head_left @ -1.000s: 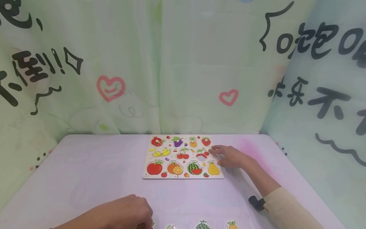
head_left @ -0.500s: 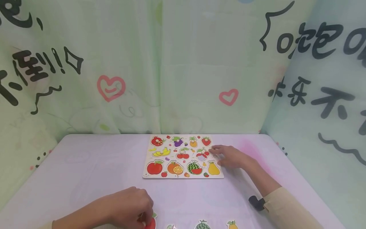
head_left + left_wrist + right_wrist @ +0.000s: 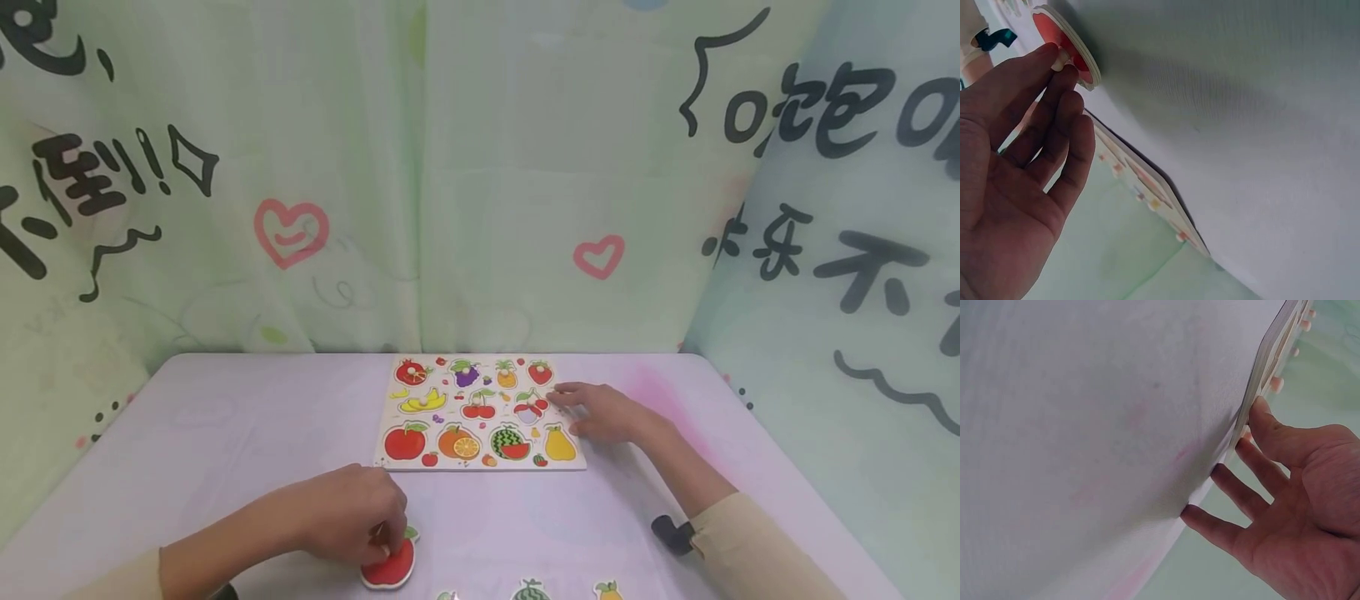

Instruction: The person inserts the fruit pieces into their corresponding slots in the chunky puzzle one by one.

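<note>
Between thumb and fingertips, my left hand [image 3: 348,510] pinches the small knob [image 3: 1062,60] of a red apple puzzle piece [image 3: 392,572] with a green leaf. The left wrist view shows that piece tilted close over the table. The fruit puzzle board [image 3: 389,414] lies flat farther back, with several pictured fruits and some knobbed pieces. At its right edge rests my right hand [image 3: 603,412], fingers spread and fairly straight. In the right wrist view, the thumb touches the board's edge, and other fingertips reach the tabletop.
Along the near edge lie more puzzle pieces, partly cut off: a watermelon piece [image 3: 531,590], a yellow pear piece [image 3: 607,591] and one barely showing. The white table [image 3: 225,433] is bounded by a pale green printed curtain [image 3: 487,183] behind and at the sides.
My left hand has moved forward from the near edge, bringing the apple piece into fuller view. The right hand and the board have stayed put.
</note>
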Available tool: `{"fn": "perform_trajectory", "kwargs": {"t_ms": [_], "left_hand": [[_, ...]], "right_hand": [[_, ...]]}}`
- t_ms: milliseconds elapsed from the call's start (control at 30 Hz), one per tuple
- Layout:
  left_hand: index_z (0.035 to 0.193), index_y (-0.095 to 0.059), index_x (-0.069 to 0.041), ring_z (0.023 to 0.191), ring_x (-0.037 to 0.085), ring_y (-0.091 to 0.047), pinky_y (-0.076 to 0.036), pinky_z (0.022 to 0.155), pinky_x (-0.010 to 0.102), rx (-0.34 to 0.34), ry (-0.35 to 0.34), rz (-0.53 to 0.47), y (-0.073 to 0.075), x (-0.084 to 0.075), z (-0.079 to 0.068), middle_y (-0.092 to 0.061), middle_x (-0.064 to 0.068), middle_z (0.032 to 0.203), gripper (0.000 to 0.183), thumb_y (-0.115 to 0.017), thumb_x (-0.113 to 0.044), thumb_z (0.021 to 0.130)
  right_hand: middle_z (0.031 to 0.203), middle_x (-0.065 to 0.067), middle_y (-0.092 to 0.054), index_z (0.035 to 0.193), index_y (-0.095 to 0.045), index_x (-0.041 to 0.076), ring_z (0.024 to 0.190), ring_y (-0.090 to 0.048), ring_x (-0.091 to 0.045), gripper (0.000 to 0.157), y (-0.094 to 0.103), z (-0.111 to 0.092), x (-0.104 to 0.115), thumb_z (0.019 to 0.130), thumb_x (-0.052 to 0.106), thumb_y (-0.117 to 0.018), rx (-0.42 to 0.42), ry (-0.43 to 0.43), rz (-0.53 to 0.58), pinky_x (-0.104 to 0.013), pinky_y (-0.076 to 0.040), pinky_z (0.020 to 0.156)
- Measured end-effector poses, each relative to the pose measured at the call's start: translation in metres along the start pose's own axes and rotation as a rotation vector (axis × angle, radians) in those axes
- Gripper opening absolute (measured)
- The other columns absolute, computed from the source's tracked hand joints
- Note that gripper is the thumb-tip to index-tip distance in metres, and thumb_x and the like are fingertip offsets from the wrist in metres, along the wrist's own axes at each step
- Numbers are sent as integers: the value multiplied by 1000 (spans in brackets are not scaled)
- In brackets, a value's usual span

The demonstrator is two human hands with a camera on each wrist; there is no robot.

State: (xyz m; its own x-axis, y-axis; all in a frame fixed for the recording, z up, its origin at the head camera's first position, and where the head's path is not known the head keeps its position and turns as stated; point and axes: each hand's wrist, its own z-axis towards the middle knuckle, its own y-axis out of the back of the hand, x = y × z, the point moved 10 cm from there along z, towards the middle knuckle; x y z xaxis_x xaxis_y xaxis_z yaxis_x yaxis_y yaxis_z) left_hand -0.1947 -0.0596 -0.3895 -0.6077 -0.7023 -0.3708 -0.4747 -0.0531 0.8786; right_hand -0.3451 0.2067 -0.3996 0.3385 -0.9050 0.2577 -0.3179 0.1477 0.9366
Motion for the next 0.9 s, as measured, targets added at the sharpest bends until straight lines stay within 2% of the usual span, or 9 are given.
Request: {"fn": "perform_trajectory", "kwargs": {"t_ms": [400, 767, 900], "left_hand": [[90, -82, -27, 75, 0, -57, -51, 67, 17, -72, 10, 40, 26, 22, 18, -65, -19, 78, 10, -87, -20, 85], [89, -82, -25, 81, 7, -59, -54, 69, 20, -136, 84, 75, 53, 49, 44, -66, -16, 81, 11, -87, -17, 84], [90, -82, -24, 81, 8, -59, -54, 70, 21, -148, 91, 94, 61, 57, 51, -66, -15, 80, 9, -86, -17, 85]], "right_hand": [[162, -11, -45, 153, -55, 20, 150, -38, -45, 61, 0, -1, -1, 95, 14, -74, 1, -12, -3, -62, -42, 113], [162, -12, -45, 153, -54, 19, 149, -39, -44, 61, 0, 0, -1, 95, 12, -73, 4, -9, 10, -61, -43, 113], [162, -12, -46, 153, -55, 19, 149, -39, -44, 62, -1, 0, -1, 95, 11, -74, 4, -13, 17, -61, -43, 113]]}}
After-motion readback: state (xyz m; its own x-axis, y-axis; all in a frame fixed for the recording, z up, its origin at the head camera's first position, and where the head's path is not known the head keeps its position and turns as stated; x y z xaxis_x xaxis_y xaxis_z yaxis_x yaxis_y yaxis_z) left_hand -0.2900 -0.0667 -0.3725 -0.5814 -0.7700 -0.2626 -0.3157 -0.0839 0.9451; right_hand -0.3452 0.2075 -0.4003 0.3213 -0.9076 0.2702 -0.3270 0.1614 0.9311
